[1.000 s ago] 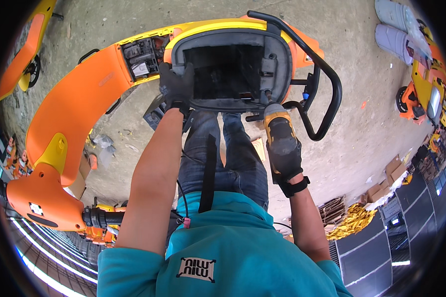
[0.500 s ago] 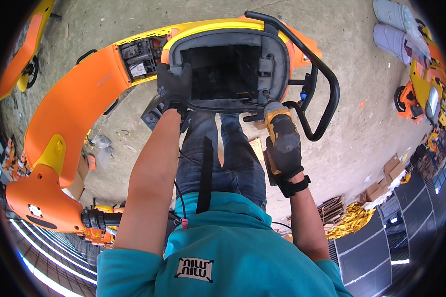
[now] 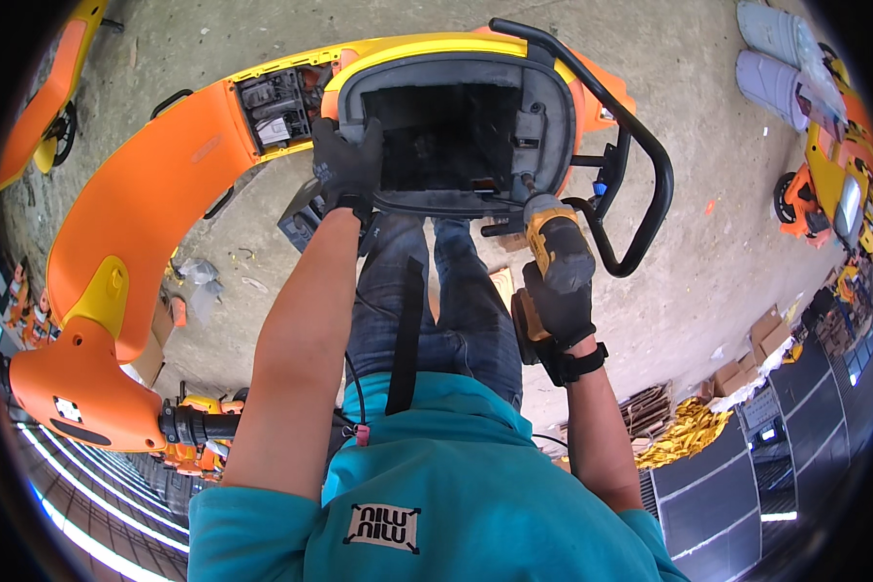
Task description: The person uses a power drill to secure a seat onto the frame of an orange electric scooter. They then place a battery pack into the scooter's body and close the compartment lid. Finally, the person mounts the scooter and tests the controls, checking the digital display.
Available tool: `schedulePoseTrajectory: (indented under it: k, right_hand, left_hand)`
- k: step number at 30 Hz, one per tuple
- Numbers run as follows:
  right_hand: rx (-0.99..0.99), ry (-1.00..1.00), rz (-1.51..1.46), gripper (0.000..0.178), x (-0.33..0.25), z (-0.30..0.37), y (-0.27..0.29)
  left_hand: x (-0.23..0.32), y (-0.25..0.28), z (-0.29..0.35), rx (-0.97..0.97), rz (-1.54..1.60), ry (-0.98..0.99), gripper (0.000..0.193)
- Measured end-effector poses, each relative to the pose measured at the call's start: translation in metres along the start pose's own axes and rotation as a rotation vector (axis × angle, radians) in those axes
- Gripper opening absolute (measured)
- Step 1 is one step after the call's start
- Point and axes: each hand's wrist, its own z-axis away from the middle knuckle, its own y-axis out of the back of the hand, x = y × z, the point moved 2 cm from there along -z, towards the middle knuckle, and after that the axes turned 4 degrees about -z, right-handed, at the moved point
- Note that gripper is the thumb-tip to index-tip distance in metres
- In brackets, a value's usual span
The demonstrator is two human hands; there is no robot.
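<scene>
An orange-and-yellow scooter body (image 3: 155, 204) lay on its side across the concrete floor (image 3: 708, 272), its dark, open seat compartment (image 3: 446, 136) facing up at the camera. At left, a 2nd orange scooter (image 3: 44, 107) showed at the frame edge w/ one wheel visible. The person's left hand (image 3: 347, 165), in a black glove, was spread flat and pressed on the compartment's left rim, gripping nothing, apparently bracing the shell. Centre frame, the person's two legs in jeans stood just behind the compartment. To the right, the right hand (image 3: 563, 308), also gloved, was wrapped tight round the grip of one yellow-and-black cordless drill (image 3: 551, 254), its bit meeting the compartment's lower right rim near the grey inner bracket (image 3: 532, 131). Judging by that, the step in hand was driving or backing out a fastener at the rim; which of the two cannot be told. The next move would call for keeping the bit square on the screw head while the left hand held the body from shifting. One black tubular grab rail (image 3: 640, 165) curved past the drill. Far right: approx 2 grey sacks (image 3: 776, 58), more orange scooters (image 3: 834, 184), a few cardboard boxes (image 3: 761, 335). Count: 2 gloved hands, 1 drill.
</scene>
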Motion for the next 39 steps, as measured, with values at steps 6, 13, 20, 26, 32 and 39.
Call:
schedulePoseTrajectory:
  k: [6,13,20,26,32,39]
  right_hand:
    - [-0.046,0.071,0.175,0.026,0.005,0.002,-0.003]
    - [-0.114,0.067,0.261,0.023,0.021,0.007,-0.002]
    - [-0.021,0.076,0.203,0.025,0.006,0.001,-0.005]
    - [-0.030,0.106,0.260,0.023,0.019,0.008,-0.004]
    - [-0.042,0.083,0.191,0.025,0.027,0.006,-0.001]
    - [-0.062,0.096,0.248,0.025,0.030,0.007,-0.003]
  left_hand:
    - [-0.003,-0.002,0.000,0.054,-0.004,-0.049,0.059]
    - [-0.006,-0.005,-0.001,0.127,0.003,-0.113,0.058]
    - [-0.004,-0.004,-0.002,0.092,-0.004,-0.075,0.054]
    - [-0.007,-0.006,0.001,0.085,0.007,-0.069,0.058]
    - [-0.001,-0.001,-0.001,0.052,0.031,-0.058,0.062]
    - [-0.003,-0.004,-0.001,0.047,0.037,-0.055,0.062]
